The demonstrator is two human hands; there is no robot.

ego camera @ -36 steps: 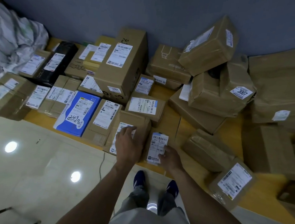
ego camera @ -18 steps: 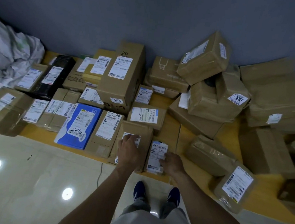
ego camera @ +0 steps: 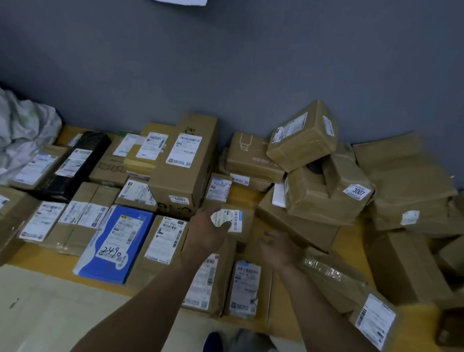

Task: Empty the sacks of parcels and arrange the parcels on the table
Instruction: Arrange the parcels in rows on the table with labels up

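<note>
Many brown cardboard parcels with white labels cover the yellow table [ego camera: 284, 304]. My left hand [ego camera: 206, 234] reaches over a flat brown parcel [ego camera: 245, 217] in the middle, its thumb lying across the parcel's label; the grip is blurred. To its right, my right hand [ego camera: 277, 250] hovers with fingers loosely spread and holds nothing. Below the hands, two small labelled parcels [ego camera: 202, 282] [ego camera: 245, 286] lie side by side at the table's near edge. A crumpled white sack [ego camera: 7, 128] sits at the far left.
Left of my arm lies a blue parcel [ego camera: 112, 244] marked 2490. A tall box [ego camera: 184, 157] stands behind the hands. A loose heap of boxes [ego camera: 322, 189] rises at the right against the grey wall. A taped parcel [ego camera: 375, 320] overhangs the near right edge.
Both hands have left the two small parcels at the near edge and moved farther over the table. The view has tilted upward, showing more wall.
</note>
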